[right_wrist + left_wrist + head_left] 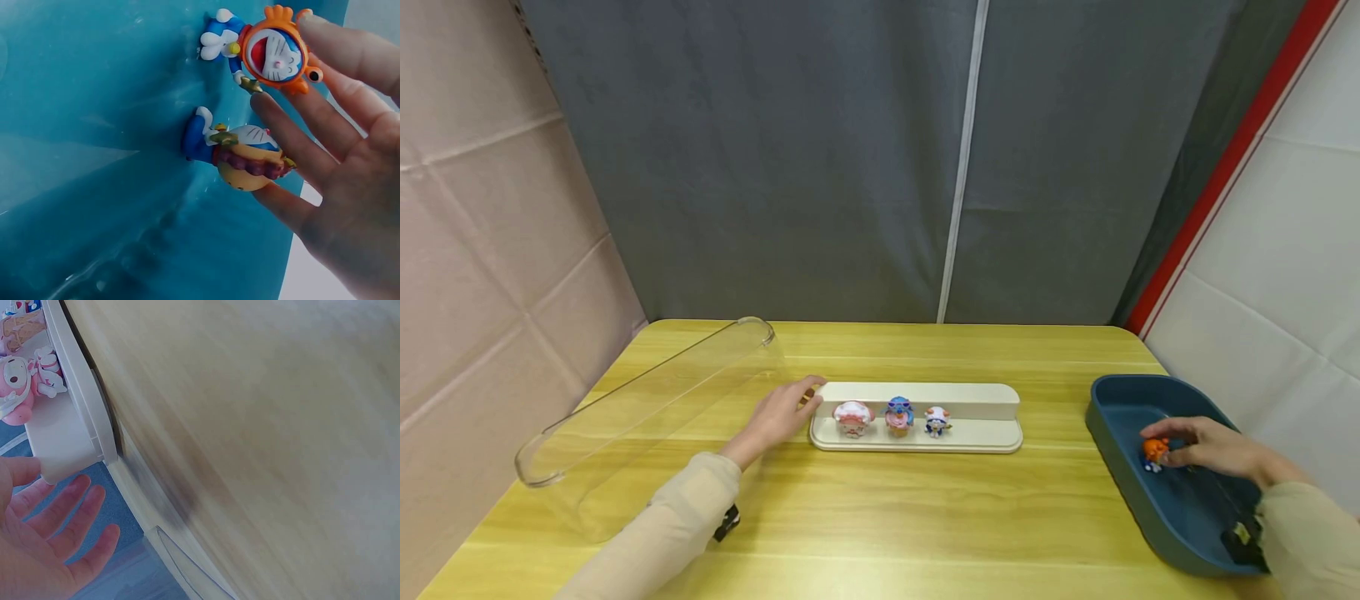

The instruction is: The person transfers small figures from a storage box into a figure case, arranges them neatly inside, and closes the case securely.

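Observation:
A white stepped display base [977, 432] stands mid-table with three small figurines on it: a pink-and-white one [853, 419], a blue one with a pink cupcake-like body [898, 417], and a white-and-blue one [936, 422]. My left hand [784, 410] pinches the base's left end between thumb and index finger; its other fingers are spread. Inside the blue bin at the right, my right hand [1217, 450] holds an orange-hooded cat figurine [275, 55] by its head, thumb on one side and fingers on the other. Beside it, close to the fingers, is a bun-headed cat figurine [244, 159].
The blue bin [1123, 483] has raised walls and stands at the table's right edge. A clear plastic cover [655, 396] lies at the left, partly behind my left forearm. A grey curtain [812, 167] hangs behind the wooden table [887, 517].

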Demonstrator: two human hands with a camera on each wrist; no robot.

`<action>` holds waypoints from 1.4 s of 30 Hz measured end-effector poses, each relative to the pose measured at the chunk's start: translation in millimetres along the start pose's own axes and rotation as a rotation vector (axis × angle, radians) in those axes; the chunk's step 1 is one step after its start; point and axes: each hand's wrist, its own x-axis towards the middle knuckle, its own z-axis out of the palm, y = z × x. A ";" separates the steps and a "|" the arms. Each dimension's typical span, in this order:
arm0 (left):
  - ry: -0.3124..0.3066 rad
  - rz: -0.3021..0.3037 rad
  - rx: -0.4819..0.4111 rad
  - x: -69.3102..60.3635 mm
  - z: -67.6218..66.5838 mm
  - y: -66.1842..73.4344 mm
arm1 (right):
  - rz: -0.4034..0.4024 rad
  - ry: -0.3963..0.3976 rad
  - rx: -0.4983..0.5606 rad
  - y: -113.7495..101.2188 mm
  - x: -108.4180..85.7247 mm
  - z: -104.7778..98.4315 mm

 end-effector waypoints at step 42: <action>-0.012 -0.003 0.006 0.7 0.7 -1.0 | 0.079 0.198 -0.091 -34.0 -2.2 -3.0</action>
